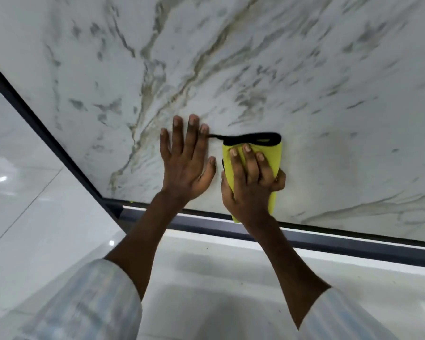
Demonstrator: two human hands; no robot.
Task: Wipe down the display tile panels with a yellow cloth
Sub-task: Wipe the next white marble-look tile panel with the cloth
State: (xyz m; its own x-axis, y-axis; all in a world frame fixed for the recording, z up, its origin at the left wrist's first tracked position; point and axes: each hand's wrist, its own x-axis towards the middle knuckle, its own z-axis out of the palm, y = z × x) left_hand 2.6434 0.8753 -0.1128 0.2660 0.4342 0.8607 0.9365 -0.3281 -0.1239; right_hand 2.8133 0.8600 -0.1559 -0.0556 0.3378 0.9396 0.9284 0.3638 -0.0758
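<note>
The right hand (252, 177) presses a folded yellow cloth (268, 155) flat against the marble-patterned tile panel (329, 82), fingers spread over the fabric and thumb curled around its right side, with the cloth's black loop (253, 138) lying on the panel just beyond the fingertips. The left hand (187, 158) lies open and flat on the panel just left of the cloth, fingers apart, holding nothing. Both hands sit near the panel's lower edge, where a dark frame (329, 239) runs along the bottom and up the left side; wide bare panel extends far and to the right, and glossy floor (35, 204) lies below.
</note>
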